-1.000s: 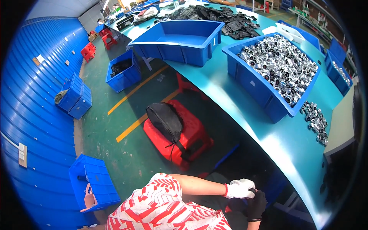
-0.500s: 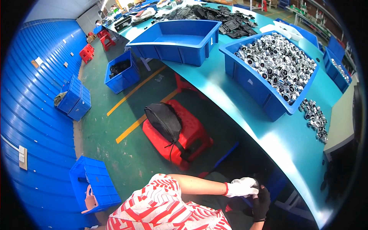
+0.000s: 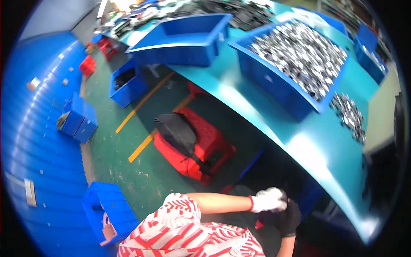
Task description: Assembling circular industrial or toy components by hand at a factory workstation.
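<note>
My left hand (image 3: 269,200), in a white glove with a red cuff, is closed in front of my body at the lower right. At its fingertips shows a small dark piece (image 3: 284,195), too blurred to name. Close against it, my right hand (image 3: 291,217) in a black glove is curled, its fingers smeared and partly hidden. Both hands meet below the near edge of the teal table (image 3: 274,124). On that table stands a blue bin (image 3: 274,83) full of small shiny silver-and-black parts (image 3: 299,55). More such parts (image 3: 349,116) lie loose beside it.
Another blue bin (image 3: 171,53) stands farther left on the table, with black parts (image 3: 248,17) behind. A red stool (image 3: 218,147) bearing a black bag (image 3: 177,130) is on the floor. Blue crates (image 3: 113,210) stand near the blue wall (image 3: 38,128). A pale panel (image 3: 381,124) borders the right.
The whole view has shifted and blurred, with the table things now higher and more to the left. My hands stay together, slightly higher in the picture.
</note>
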The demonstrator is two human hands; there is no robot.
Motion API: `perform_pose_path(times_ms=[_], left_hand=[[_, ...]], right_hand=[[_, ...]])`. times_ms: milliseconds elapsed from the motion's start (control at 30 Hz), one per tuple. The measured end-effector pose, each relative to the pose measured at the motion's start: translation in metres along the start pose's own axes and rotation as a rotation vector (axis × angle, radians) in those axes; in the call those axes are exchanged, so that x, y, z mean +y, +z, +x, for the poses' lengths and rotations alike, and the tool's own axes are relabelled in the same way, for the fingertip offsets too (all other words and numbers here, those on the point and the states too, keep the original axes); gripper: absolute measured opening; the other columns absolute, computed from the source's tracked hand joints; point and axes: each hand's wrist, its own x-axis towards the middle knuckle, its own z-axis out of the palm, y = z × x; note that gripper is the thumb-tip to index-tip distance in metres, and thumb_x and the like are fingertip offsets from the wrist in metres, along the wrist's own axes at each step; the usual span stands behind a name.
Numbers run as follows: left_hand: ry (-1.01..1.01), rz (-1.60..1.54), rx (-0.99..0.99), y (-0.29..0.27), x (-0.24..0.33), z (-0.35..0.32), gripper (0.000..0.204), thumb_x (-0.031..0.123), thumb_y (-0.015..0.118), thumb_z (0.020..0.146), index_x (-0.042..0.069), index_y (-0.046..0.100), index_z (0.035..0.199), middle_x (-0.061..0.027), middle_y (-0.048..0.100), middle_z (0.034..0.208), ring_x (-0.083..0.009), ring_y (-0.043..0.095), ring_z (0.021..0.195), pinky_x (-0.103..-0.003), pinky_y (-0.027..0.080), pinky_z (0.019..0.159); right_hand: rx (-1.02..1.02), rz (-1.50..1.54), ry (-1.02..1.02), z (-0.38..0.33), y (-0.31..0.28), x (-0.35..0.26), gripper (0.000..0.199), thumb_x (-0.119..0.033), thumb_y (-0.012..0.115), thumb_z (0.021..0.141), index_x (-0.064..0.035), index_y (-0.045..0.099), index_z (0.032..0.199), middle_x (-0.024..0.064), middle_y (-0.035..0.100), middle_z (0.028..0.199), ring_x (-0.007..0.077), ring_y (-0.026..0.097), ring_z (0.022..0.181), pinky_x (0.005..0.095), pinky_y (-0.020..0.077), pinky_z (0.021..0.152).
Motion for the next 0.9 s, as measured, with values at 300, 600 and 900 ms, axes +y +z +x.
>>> perform_pose_path(times_ms=[300, 600, 900], left_hand=[[-0.077, -0.567, 0.016, -0.018, 0.003, 0.011, 0.032, 0.018, 0.056, 0.092, -0.006, 0.056, 0.113, -0.0121, 0.065, 0.1, -0.0195, 0.066, 0.083, -0.029, 0.054, 0.076], [-0.134, -0.671, -0.074, 0.006, 0.008, 0.008, 0.04, 0.009, 0.058, 0.089, -0.01, 0.047, 0.123, -0.014, 0.061, 0.102, -0.0169, 0.064, 0.083, -0.027, 0.055, 0.073], [-0.091, -0.337, 0.038, 0.009, 0.014, 0.007, 0.032, 0.002, 0.058, 0.087, -0.007, 0.054, 0.117, -0.0106, 0.063, 0.095, -0.0127, 0.064, 0.077, -0.023, 0.053, 0.072]], right_hand=[[0.135, 0.781, 0.284, 0.029, -0.003, -0.01, 0.038, -0.017, 0.071, 0.079, -0.0034, 0.062, 0.113, 0.0128, 0.065, 0.098, 0.0222, 0.064, 0.09, 0.0314, 0.0501, 0.077], [0.117, 0.769, 0.232, 0.001, -0.015, -0.004, 0.039, -0.012, 0.066, 0.081, -0.0037, 0.058, 0.118, 0.0121, 0.06, 0.096, 0.0239, 0.062, 0.083, 0.0315, 0.0489, 0.073], [0.109, 0.328, 0.086, 0.001, -0.019, -0.02, 0.043, -0.013, 0.072, 0.074, -0.0038, 0.056, 0.113, 0.013, 0.058, 0.091, 0.0286, 0.06, 0.08, 0.0348, 0.0477, 0.068]])
